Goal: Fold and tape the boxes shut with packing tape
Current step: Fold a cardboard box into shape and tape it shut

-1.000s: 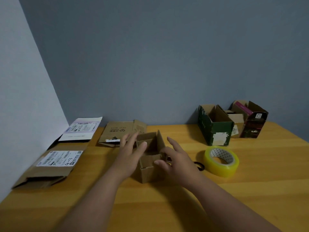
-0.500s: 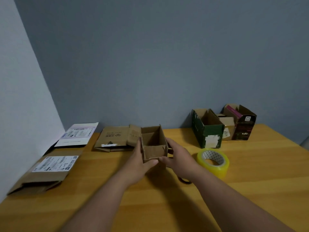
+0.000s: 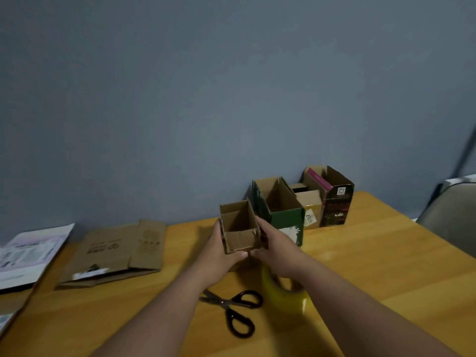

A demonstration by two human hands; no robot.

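A small brown cardboard box (image 3: 239, 229) with its top flaps standing open is held above the table between both hands. My left hand (image 3: 219, 249) grips its left side and my right hand (image 3: 277, 247) grips its right side, thumbs meeting under the near edge. A yellow roll of packing tape (image 3: 286, 296) lies on the table under my right forearm, partly hidden by it. Black scissors (image 3: 235, 309) lie open on the table between my forearms.
A green open box (image 3: 282, 216), a small tan box (image 3: 311, 210) and a dark printed box (image 3: 334, 202) stand by the back wall. A flattened brown carton (image 3: 118, 251) and a white-labelled flat carton (image 3: 28, 253) lie at the left. A grey chair (image 3: 450, 215) stands at the right.
Both hands closed on the small box and lifted it off the table, moving it back and right toward the green box. The scissors came into view.
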